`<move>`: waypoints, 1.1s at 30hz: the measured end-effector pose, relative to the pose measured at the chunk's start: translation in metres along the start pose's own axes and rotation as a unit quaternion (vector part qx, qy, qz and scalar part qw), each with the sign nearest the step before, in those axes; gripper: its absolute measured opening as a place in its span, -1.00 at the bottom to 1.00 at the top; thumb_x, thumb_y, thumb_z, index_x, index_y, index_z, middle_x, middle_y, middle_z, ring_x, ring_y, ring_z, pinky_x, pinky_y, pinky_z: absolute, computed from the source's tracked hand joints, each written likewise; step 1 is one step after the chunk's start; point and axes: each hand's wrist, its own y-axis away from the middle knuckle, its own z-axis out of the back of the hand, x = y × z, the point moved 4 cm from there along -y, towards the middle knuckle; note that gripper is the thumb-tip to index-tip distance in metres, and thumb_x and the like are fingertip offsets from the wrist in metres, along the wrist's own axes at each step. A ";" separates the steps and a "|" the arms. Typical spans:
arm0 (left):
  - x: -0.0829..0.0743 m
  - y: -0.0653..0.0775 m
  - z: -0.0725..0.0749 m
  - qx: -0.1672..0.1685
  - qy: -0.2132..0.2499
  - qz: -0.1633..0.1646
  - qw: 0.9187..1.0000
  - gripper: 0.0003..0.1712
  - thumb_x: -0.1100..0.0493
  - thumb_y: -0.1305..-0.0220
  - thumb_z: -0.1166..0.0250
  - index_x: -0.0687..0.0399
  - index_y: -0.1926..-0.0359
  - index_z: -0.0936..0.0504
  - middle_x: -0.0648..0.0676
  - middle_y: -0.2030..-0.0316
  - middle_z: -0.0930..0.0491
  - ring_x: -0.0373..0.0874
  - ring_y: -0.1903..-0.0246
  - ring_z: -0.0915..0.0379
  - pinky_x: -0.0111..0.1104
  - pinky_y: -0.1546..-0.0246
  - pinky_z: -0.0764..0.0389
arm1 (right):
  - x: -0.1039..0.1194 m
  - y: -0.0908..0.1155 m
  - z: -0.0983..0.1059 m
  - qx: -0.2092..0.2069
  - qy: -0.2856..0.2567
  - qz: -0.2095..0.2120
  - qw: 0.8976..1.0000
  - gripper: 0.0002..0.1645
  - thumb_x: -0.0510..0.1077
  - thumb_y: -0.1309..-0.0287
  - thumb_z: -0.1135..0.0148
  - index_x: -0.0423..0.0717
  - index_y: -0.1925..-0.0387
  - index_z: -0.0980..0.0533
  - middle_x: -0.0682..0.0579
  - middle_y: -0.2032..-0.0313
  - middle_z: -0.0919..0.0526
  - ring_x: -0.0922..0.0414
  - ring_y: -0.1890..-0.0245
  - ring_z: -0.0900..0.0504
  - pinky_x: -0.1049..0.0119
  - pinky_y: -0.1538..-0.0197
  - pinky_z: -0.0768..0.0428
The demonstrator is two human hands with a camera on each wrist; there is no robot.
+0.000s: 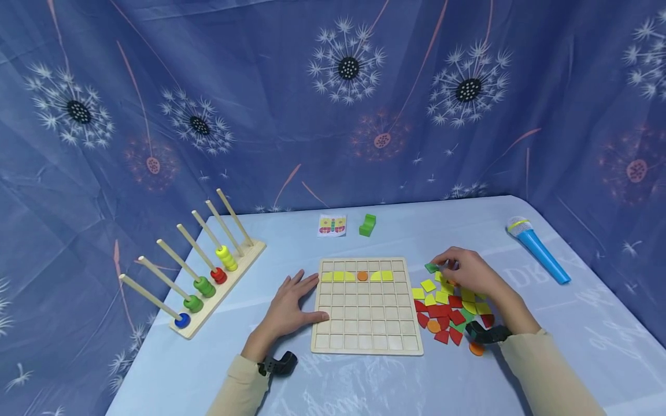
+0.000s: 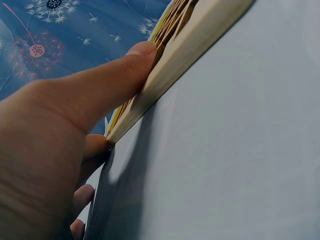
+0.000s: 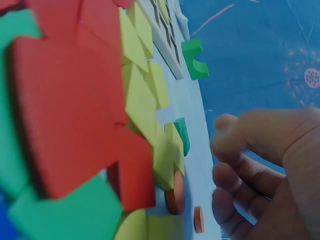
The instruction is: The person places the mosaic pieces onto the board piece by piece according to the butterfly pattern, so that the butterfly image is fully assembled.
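A wooden grid board (image 1: 362, 325) lies on the table. Near its far edge, one row holds several yellow pieces (image 1: 339, 276) and an orange disc (image 1: 362, 276). My left hand (image 1: 291, 306) rests at the board's left side, fingers extended and spread. In the left wrist view the thumb (image 2: 112, 85) lies against the wooden edge. Over the far end of a pile of coloured pieces (image 1: 442, 311), right of the board, is my right hand (image 1: 468, 270), its fingers loosely bent. Just below its fingertips sits a small green piece (image 3: 181, 136), apart from them in the right wrist view.
Behind the board lie a picture card (image 1: 332, 225) and a green block (image 1: 367, 225). A wooden peg stand (image 1: 229, 283) with coloured rings stands at the left. On the right rests a blue toy microphone (image 1: 543, 254). A patterned curtain (image 1: 291, 115) hangs behind the table.
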 end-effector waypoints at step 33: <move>0.002 0.000 -0.004 0.000 -0.008 0.011 1.000 0.12 -0.55 0.19 -0.33 -0.16 -0.39 -0.35 -0.20 -0.36 -0.25 -0.12 -0.44 0.16 -0.12 -0.40 0.19 | 0.002 0.018 -0.027 0.070 0.026 -0.057 0.996 -0.75 0.13 0.12 -0.52 0.15 0.47 -0.63 0.10 0.37 -0.49 0.11 0.28 -0.44 0.25 0.28 -0.50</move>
